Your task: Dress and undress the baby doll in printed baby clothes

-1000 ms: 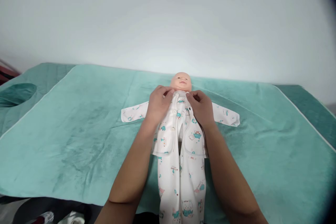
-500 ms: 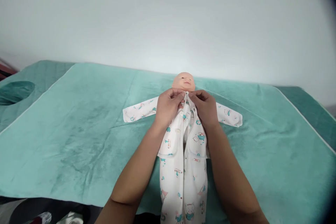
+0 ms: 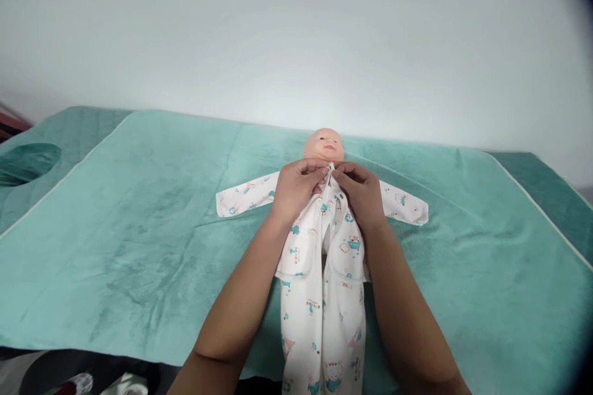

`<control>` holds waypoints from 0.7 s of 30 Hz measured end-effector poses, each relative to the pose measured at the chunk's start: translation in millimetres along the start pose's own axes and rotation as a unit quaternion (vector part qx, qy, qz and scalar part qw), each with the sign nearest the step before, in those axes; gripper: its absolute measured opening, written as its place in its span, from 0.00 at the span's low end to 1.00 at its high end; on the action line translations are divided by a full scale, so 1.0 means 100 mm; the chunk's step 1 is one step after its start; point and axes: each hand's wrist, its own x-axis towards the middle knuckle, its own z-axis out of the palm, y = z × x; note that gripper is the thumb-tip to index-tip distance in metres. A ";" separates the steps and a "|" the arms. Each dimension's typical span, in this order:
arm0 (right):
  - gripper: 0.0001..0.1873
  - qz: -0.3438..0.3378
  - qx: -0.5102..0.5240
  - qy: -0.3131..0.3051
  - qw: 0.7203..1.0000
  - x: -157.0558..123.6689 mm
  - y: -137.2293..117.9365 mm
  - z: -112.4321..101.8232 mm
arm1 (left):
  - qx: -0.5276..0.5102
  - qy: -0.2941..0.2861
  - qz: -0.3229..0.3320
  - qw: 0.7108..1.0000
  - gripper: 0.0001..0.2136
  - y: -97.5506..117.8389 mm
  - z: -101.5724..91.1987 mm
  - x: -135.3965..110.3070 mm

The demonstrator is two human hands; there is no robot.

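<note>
A baby doll (image 3: 323,145) lies on its back, dressed in a white printed jacket (image 3: 351,247) and matching trousers (image 3: 301,333). Below the doll's chin, my left hand (image 3: 301,182) pinches the jacket's left front edge by the collar. Opposite it, my right hand (image 3: 359,188) pinches the other front edge, and the fingertips of both hands nearly meet. Lower down the two front edges hang apart, with buttons showing on the left one. The jacket's sleeves stretch out to both sides. What lies right between my fingertips is mostly hidden.
A teal plush cover (image 3: 139,228) with white piping spreads over the bed, with a round hole (image 3: 30,163) at its left end. Behind the bed stands a pale wall (image 3: 296,31). A white roll-like item (image 3: 127,384) is at the bottom left, below the bed's front edge.
Both hands stay at the collar with only slight finger movement. The jacket's front edges have shifted a little.
</note>
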 end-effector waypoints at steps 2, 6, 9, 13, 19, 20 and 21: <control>0.08 -0.009 -0.011 -0.010 1.000 0.00 0.01 -0.01 | -0.018 -0.006 0.000 1.000 0.09 -0.01 0.00 0.00; 0.07 -0.016 0.000 -0.026 1.000 -0.01 0.03 -0.05 | -0.023 -0.005 0.003 1.000 0.09 -0.01 0.01 0.00; 0.06 -0.032 -0.009 -0.035 0.999 -0.01 0.05 -0.06 | -0.017 0.002 0.000 1.000 0.09 -0.01 0.02 0.01; 0.05 -0.063 -0.055 -0.033 0.996 -0.01 0.04 -0.03 | -0.013 -0.014 -0.005 1.000 0.11 0.00 0.01 0.02; 0.05 -0.093 -0.130 -0.060 0.985 -0.05 0.00 -0.02 | -0.017 -0.011 -0.009 1.000 0.10 -0.02 0.00 0.03; 0.05 -0.090 -0.128 -0.062 0.986 -0.05 0.00 -0.03 | -0.018 -0.007 -0.009 1.000 0.09 -0.02 0.00 0.03; 0.05 -0.082 -0.121 -0.063 0.987 -0.04 0.00 -0.03 | -0.018 -0.004 -0.007 1.000 0.08 -0.02 0.01 0.03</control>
